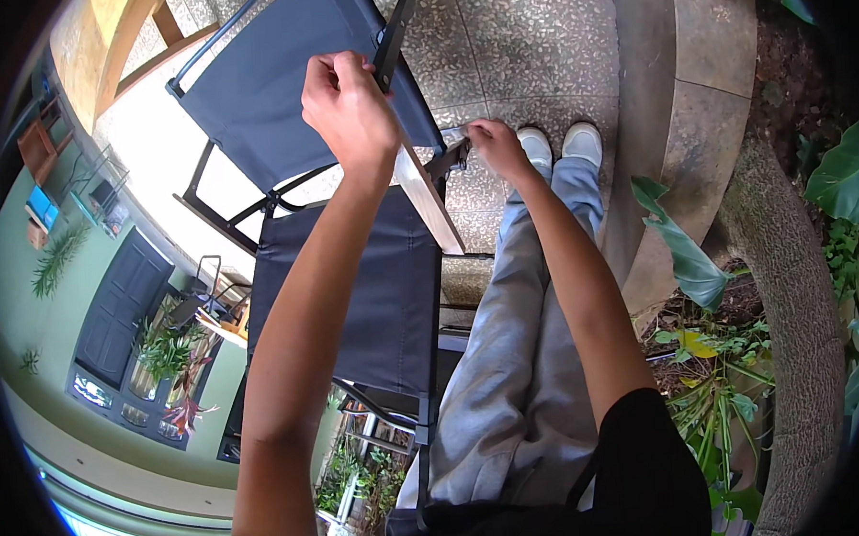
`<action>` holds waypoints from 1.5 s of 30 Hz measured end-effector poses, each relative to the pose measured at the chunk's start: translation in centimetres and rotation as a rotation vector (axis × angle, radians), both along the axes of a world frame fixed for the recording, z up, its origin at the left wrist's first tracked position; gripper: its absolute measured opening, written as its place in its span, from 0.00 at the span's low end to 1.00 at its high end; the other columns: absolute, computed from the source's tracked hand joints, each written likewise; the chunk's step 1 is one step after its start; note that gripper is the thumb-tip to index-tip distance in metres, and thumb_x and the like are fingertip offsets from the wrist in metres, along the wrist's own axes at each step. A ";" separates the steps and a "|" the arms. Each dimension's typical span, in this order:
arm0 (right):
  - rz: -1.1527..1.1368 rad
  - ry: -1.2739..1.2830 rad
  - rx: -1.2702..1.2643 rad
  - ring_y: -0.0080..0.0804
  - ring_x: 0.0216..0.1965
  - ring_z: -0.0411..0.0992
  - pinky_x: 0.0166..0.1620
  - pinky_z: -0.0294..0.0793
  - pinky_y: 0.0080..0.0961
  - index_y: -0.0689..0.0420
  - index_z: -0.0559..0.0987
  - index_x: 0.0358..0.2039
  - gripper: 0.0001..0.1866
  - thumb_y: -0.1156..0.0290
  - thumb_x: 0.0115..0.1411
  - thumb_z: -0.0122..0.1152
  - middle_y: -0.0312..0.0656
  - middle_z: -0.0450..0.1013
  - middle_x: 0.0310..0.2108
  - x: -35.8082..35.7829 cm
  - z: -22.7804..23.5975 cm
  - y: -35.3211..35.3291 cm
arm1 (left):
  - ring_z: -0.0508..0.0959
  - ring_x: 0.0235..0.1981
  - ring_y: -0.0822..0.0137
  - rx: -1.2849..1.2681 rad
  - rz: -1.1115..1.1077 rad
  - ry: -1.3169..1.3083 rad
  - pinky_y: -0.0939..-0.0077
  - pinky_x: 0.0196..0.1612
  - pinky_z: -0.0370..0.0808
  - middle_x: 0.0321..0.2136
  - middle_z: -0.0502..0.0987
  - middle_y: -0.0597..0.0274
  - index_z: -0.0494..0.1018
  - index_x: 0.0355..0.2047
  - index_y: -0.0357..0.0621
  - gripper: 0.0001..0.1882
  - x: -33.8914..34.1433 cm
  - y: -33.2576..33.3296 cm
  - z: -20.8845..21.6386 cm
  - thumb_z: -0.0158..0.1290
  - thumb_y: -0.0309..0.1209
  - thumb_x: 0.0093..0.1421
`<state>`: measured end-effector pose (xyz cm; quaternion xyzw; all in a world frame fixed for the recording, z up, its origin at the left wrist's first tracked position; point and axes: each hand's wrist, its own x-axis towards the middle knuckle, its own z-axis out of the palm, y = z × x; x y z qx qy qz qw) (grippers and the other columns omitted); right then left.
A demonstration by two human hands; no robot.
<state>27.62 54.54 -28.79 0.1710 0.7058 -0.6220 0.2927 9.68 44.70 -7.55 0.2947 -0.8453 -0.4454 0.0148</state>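
Note:
A black fabric folding chair (pixel 344 296) stands at my left, with a pale wooden armrest (pixel 426 199) along its side nearest my legs. My left hand (pixel 351 113) is above the armrest's far end, beside a black frame bar (pixel 398 35). Its fingers are curled together, and what they hold, if anything, is hidden. Lower and to the right, my right hand (pixel 497 148) is closed in a pinch beside the chair's dark side joint (pixel 452 159). A small pale grey piece shows at its fingertips, too blurred to name.
A wooden table (pixel 118 52) stands at the far left. My shoes (pixel 581 143) are on speckled floor tiles, close to a stone curb (pixel 647 96). Beyond the curb are a thick trunk (pixel 784 272) and a large leaf (pixel 690 257). Potted plants (pixel 169 346) stand near a dark door (pixel 124 296).

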 end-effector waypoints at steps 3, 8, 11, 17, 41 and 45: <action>-0.006 -0.184 -0.114 0.26 0.30 0.73 0.36 0.70 0.24 0.61 0.82 0.40 0.13 0.66 0.65 0.56 0.41 0.77 0.28 0.1 1.0 -0.6 | 0.75 0.18 0.68 -0.026 0.003 -0.028 0.71 0.22 0.75 0.19 0.76 0.51 0.71 0.25 0.30 0.17 0.4 -0.6 0.2 0.45 0.34 0.61; 0.069 -0.175 -0.105 0.18 0.32 0.71 0.36 0.70 0.20 0.62 0.81 0.40 0.10 0.71 0.65 0.56 0.37 0.77 0.30 -1.8 7.4 1.0 | 0.74 0.16 0.69 -0.026 -0.002 -0.031 0.71 0.21 0.72 0.18 0.76 0.53 0.71 0.24 0.30 0.16 0.5 -1.1 0.4 0.45 0.33 0.61; -0.077 -0.141 -0.429 0.19 0.36 0.72 0.42 0.71 0.19 0.66 0.80 0.40 0.11 0.74 0.66 0.53 0.36 0.78 0.35 -3.6 12.2 1.5 | 0.73 0.15 0.69 -0.024 -0.015 -0.023 0.71 0.21 0.70 0.17 0.75 0.54 0.70 0.23 0.31 0.16 0.4 -1.0 0.2 0.45 0.33 0.61; -0.037 -0.089 -0.510 0.21 0.39 0.74 0.45 0.72 0.20 0.67 0.80 0.40 0.09 0.77 0.66 0.54 0.40 0.78 0.36 -5.3 15.4 1.3 | 0.72 0.14 0.70 -0.016 -0.022 -0.038 0.71 0.20 0.68 0.15 0.74 0.56 0.70 0.23 0.32 0.15 0.5 -1.2 0.3 0.45 0.33 0.61; 0.054 -0.169 -0.413 0.19 0.36 0.73 0.41 0.72 0.20 0.64 0.82 0.41 0.11 0.74 0.66 0.52 0.37 0.80 0.33 -3.5 9.1 1.1 | 0.72 0.16 0.70 -0.045 -0.037 -0.044 0.73 0.20 0.69 0.18 0.75 0.55 0.70 0.23 0.31 0.15 0.4 -1.5 0.6 0.44 0.31 0.62; -0.007 -0.060 -0.495 0.19 0.38 0.73 0.42 0.73 0.19 0.67 0.79 0.41 0.09 0.79 0.64 0.53 0.39 0.78 0.36 -6.2 17.3 1.1 | 0.72 0.16 0.70 -0.003 -0.014 -0.040 0.74 0.21 0.69 0.18 0.75 0.55 0.70 0.23 0.31 0.15 0.2 -0.5 0.6 0.44 0.30 0.62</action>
